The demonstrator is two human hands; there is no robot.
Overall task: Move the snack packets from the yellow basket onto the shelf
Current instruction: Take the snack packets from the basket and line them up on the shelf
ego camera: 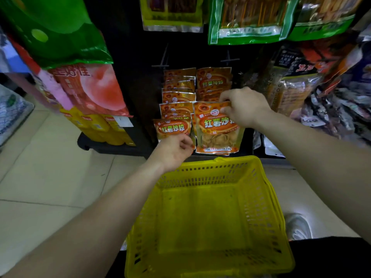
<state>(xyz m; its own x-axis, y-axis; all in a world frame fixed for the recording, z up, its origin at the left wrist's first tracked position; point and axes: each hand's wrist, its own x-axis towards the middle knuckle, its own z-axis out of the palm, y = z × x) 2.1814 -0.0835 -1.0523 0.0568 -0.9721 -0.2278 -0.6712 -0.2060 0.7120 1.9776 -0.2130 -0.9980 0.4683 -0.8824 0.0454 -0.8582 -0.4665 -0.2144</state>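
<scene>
The yellow basket (208,215) stands on the floor below me with nothing visible inside it. Above it, orange snack packets hang in two columns on the dark shelf rack (138,63). My right hand (244,106) pinches the top of the front orange packet (216,131) in the right column. My left hand (173,150) pinches the lower edge of the front packet (172,128) in the left column. More orange packets (179,85) hang behind these.
Green and red bags (66,57) hang at the left above yellow tubs (100,127). Clear and green packets (251,21) hang overhead, dark mixed packets (321,87) at the right. Pale floor tiles (44,167) lie left of the basket, a white shoe (298,225) to its right.
</scene>
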